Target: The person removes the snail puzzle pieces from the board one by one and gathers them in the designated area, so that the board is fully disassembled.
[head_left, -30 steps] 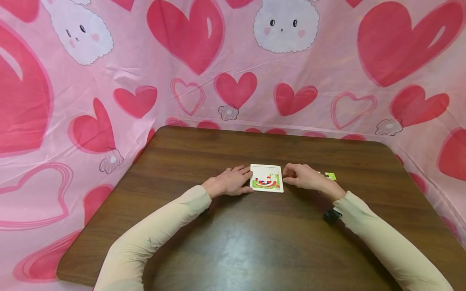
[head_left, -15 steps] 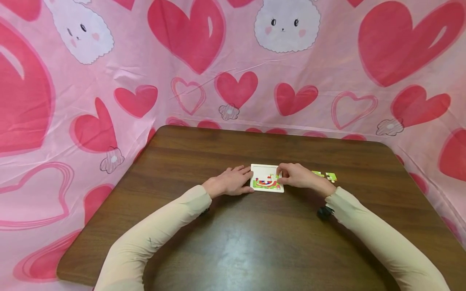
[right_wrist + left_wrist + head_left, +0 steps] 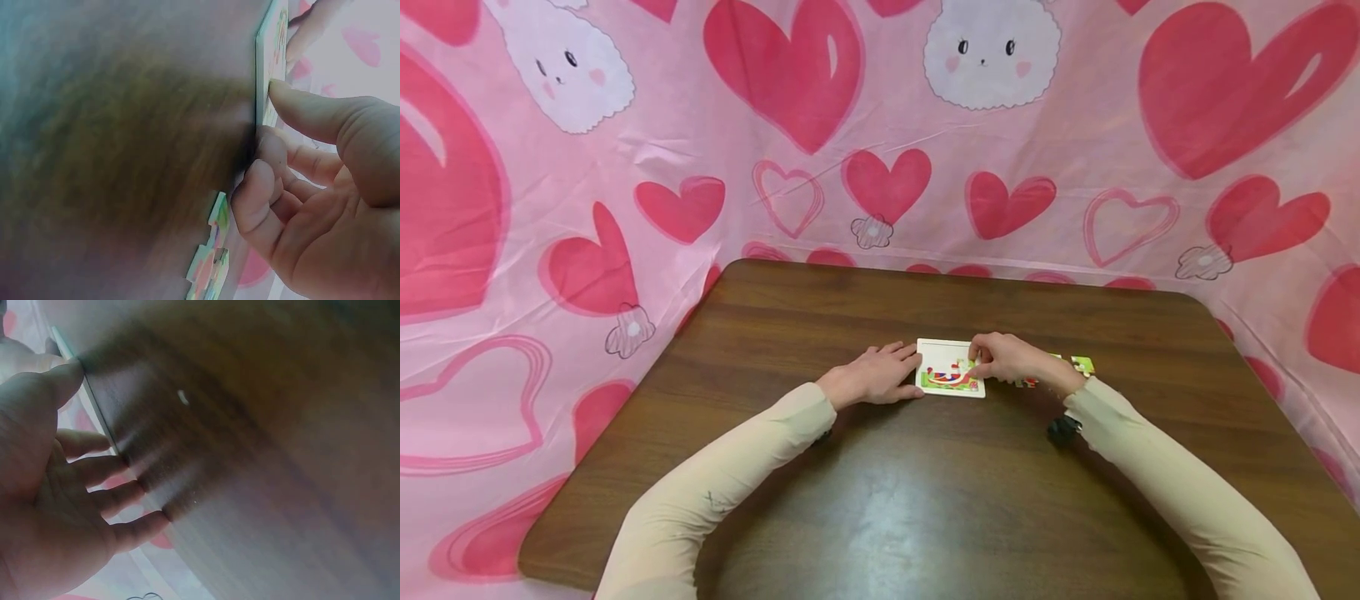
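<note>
A white puzzle tray (image 3: 938, 353) lies flat in the middle of the table, its lower and right parts filled with colourful pieces and its upper left bare. My left hand (image 3: 876, 375) rests beside it, fingers straight, with the thumb and fingertips against the tray's left edge; the left wrist view shows these spread fingers (image 3: 115, 499). Over the right edge, my right hand (image 3: 1013, 358) pinches a puzzle piece with thumb and bent fingers, mostly hidden by them. In the right wrist view the thumb (image 3: 306, 112) touches the tray's top and other fingers curl beside its edge.
Loose puzzle pieces (image 3: 1083, 365) lie right of the tray, partly hidden by the right hand and wrist. The right wrist view shows several pieces (image 3: 201, 265) on the brown table (image 3: 880, 500). A pink heart-patterned cloth (image 3: 880, 100) hangs behind the table.
The right hand has moved left from beside the tray onto its right edge and shifted slightly there. Loose pieces came partly into view behind it. The left hand stays still.
</note>
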{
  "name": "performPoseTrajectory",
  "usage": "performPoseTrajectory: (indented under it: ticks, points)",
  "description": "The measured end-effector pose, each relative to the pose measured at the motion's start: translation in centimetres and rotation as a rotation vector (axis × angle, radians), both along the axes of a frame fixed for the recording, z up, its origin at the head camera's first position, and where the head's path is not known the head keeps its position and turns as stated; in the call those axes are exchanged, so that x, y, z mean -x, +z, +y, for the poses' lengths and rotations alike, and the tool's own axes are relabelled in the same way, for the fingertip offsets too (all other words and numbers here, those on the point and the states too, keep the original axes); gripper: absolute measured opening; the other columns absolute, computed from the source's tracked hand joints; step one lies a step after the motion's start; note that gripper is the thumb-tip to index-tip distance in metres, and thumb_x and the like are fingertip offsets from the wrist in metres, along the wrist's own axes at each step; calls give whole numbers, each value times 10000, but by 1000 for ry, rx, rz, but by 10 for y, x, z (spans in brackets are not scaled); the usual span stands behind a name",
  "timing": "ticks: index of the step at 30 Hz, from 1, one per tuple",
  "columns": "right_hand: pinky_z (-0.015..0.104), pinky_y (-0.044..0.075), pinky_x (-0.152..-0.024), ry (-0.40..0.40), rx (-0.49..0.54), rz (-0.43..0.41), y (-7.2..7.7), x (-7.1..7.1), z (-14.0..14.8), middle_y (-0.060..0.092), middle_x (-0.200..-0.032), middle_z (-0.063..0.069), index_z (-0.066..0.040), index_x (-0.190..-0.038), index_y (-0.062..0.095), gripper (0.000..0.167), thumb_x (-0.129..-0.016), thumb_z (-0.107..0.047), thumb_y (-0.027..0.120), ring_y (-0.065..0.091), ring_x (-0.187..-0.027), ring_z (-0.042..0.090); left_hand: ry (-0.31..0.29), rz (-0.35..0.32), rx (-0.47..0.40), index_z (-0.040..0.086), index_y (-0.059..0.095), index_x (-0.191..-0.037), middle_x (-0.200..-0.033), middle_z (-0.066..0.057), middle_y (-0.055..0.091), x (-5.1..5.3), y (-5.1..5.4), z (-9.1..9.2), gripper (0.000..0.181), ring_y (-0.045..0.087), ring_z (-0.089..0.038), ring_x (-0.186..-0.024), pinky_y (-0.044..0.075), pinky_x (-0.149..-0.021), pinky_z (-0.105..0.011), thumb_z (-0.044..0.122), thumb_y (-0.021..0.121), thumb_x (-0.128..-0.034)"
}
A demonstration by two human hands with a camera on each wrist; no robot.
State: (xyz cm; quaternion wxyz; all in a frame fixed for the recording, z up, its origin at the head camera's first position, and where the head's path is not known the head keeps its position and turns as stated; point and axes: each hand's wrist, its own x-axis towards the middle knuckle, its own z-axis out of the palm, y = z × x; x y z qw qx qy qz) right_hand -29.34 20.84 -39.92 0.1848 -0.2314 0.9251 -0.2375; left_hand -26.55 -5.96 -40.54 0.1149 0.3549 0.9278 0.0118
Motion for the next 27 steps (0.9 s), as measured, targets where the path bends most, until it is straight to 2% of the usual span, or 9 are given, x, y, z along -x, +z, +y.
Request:
performPoseTrajectory:
  ticks: [8,22,27]
  points:
    - [266,443,-487,-2,-1,-63,3,5,-2,585,-786,37,-44,-1012,592,268,-873,-212,750,509,-543,128,-2,4,2,155,399,-1470,-1599,-88,327,2,-2,0,657,291,-338,-1479,300,-1144,-572,560,508,-964]
    - [259,406,-471,9,12,-23,5,4,-7,490,-740,23,-71,-943,519,280,-848,-149,771,471,-535,134,-1,5,12,150,389,-1479,-1604,-90,317,1,-1,1,658,283,-335,-1483,305,-1141,-566,552,502,-970]
    - [270,435,-469,32,15,-37,4,3,-7,509,-735,30,-76,-930,552,209,-870,-137,743,500,-536,144,4,5,20,155,383,-1483,-1606,-86,313,1,-1,1,657,278,-328,-1485,303,-1142,-564,554,494,-973]
